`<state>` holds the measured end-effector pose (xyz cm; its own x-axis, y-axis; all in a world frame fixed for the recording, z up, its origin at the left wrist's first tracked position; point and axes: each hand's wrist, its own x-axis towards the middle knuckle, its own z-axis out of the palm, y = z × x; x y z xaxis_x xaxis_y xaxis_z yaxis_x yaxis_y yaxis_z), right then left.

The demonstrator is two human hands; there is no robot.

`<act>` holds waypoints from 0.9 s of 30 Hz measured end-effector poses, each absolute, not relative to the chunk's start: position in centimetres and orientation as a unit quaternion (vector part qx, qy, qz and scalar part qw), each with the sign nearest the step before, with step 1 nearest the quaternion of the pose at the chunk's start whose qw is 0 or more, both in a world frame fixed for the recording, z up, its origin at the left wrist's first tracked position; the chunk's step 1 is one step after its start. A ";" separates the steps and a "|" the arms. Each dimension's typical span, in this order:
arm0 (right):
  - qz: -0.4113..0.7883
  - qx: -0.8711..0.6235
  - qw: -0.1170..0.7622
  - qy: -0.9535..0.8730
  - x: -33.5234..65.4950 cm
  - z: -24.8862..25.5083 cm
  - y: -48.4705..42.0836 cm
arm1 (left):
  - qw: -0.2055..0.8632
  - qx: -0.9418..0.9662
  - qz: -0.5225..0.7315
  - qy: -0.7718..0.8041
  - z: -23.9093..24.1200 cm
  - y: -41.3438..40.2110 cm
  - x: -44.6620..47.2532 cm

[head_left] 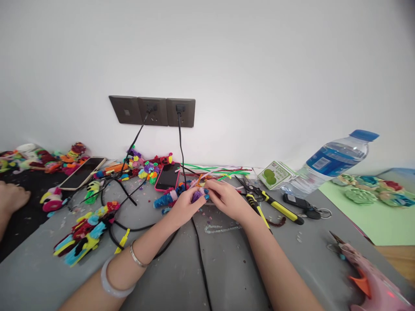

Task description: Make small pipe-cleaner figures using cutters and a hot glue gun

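Observation:
At the middle of the grey table, my left hand (185, 206) and my right hand (225, 198) meet with their fingers pinched together. Between them shows a small purple fuzzy pipe cleaner piece (197, 195), partly hidden by the fingers. Just left of my left hand lies a blue pipe cleaner piece (164, 199). A silvery tinsel stem (220, 229) rests below my right hand. Beside my right wrist are yellow-and-black pliers (282, 207). Loose green pipe cleaners (223, 174) lie behind my hands.
Black cables (198, 250) run from the wall sockets (152, 111) across the table. Pipe cleaner figures (86, 235) and phones (167, 176) lie left. A juice box (275, 175), water bottle (330, 162), keys (313, 212) and pink glue gun (372, 276) stand or lie right. Another person's hand (13, 198) is far left.

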<state>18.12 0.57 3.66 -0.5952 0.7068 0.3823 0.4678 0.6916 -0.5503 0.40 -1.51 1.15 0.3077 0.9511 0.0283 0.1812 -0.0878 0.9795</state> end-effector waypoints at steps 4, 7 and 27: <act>0.255 -0.353 0.317 -0.842 18.0 3.7 0.5 | 0.515 0.633 0.376 0.439 1.3 -1.6 0.4; 0.354 -0.350 0.344 -0.796 17.8 3.7 0.4 | 0.534 0.635 0.373 0.416 1.6 -1.6 0.3; 0.228 -0.538 0.453 -0.673 20.2 1.9 2.4 | 0.566 0.602 0.407 0.390 1.9 -1.6 0.5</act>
<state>20.18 2.40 1.92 -0.0102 0.9315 0.3637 0.5183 0.3159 -0.7947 0.53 -1.64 1.87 0.3657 0.9295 0.0482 0.0084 -0.0551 0.9984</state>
